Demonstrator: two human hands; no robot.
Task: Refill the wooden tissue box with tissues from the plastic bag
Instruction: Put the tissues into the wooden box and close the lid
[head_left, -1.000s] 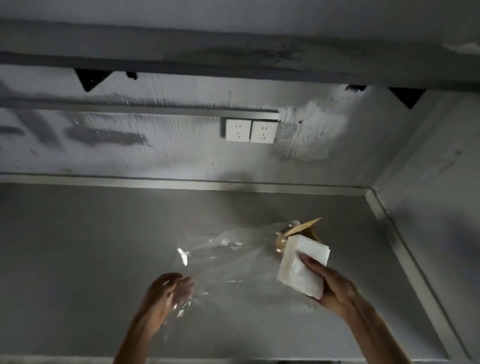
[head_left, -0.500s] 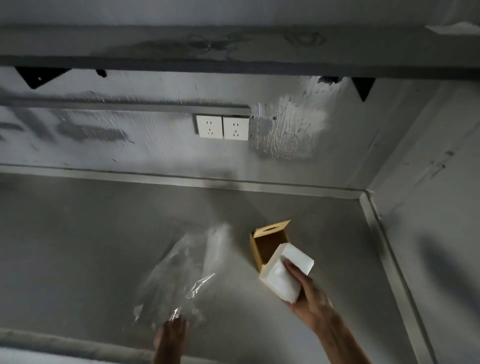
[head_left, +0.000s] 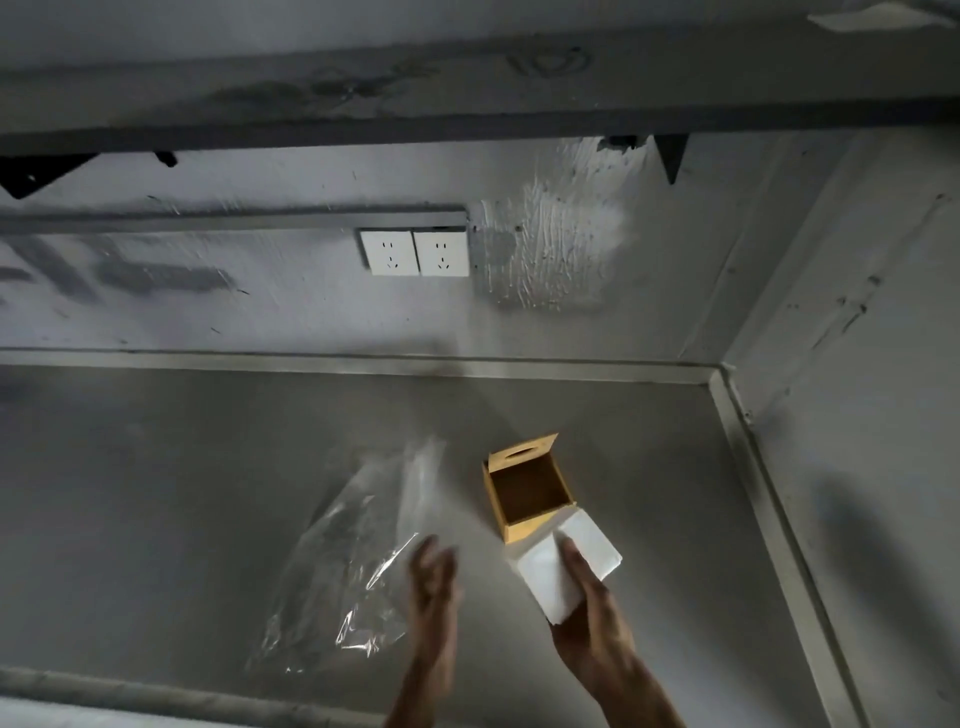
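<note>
The tabletop (head_left: 156, 493) is a plain grey, matte surface, dimly lit, bounded at the rear by a pale raised strip where it meets the back wall and at the right by a similar strip along the side wall; the two strips meet at the far right corner. Its near edge shows as a lighter band at lower left. Two items lie directly on it. A clear plastic bag (head_left: 353, 561), crumpled and flattened, rests left of centre, running diagonally. A wooden tissue box (head_left: 524, 514) stands just beside the bag's far end, not touching it, lid raised at the rear, interior visible and bare.
</note>
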